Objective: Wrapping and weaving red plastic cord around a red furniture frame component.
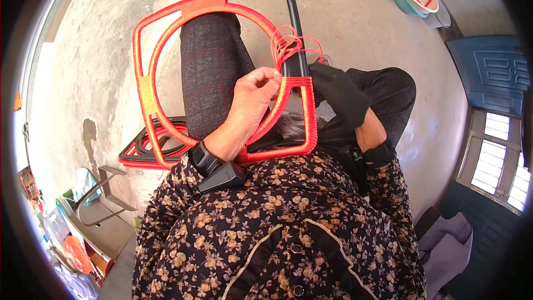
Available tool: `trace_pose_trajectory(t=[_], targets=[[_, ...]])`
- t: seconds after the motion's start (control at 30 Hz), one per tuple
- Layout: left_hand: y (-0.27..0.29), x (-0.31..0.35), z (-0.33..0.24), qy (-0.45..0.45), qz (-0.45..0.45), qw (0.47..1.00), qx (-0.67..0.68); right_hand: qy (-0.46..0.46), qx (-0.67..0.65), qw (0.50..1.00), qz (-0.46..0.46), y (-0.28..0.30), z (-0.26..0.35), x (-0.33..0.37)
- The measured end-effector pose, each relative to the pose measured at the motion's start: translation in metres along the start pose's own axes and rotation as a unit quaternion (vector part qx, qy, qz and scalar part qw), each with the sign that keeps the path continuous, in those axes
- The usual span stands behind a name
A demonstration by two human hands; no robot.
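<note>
A black frame [294,16], rounded square with an inner ring, rests across my lap, most of it wrapped in red-orange cord [147,97]. Bare black tubing shows at its upper right. My left hand [252,97] is bare and closed, thumb and forefinger pinching at the ring's right side, where the wrapping ends. Loose loops of red cord [286,47] bunch just above those fingertips. On the frame's outer right side my right hand [338,94], in a black glove, is closed with bent fingers; what its fingertips hold is hidden.
More red and black frames [152,144] lie stacked at my left. Beside them stands a bent metal stand [105,189]. At the far right, a teal basin [405,3] holds another red frame. A blue door [491,72] and a grey cloth [447,244] are to the right.
</note>
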State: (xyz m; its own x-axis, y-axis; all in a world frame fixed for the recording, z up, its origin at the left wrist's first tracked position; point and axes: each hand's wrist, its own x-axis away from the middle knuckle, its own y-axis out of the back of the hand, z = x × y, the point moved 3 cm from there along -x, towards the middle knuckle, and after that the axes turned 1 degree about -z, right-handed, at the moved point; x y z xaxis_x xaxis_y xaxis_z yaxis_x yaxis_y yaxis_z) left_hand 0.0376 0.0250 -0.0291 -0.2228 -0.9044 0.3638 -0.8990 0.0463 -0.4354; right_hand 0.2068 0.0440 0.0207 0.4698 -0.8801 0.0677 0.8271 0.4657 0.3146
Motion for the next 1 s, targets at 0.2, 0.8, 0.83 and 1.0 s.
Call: trace_pose_trajectory(t=[0.2,0.8,0.83,1.0], targets=[[-0.009,-0.002,0.001,0.045,-0.017,0.999,0.015,-0.142,-0.119,0.983,0.014,-0.01,-0.045,0.004],[-0.011,0.003,-0.007,0.01,0.056,0.991,0.119,-0.095,-0.041,0.923,-0.372,0.044,0.017,0.107],[-0.004,0.005,-0.006,0.008,0.038,0.993,0.114,-0.18,-0.322,0.87,-0.327,0.04,0.013,0.085],[-0.003,0.003,-0.003,0.015,0.05,0.994,0.091,-0.114,0.262,0.953,-0.097,0.04,-0.007,0.047]])
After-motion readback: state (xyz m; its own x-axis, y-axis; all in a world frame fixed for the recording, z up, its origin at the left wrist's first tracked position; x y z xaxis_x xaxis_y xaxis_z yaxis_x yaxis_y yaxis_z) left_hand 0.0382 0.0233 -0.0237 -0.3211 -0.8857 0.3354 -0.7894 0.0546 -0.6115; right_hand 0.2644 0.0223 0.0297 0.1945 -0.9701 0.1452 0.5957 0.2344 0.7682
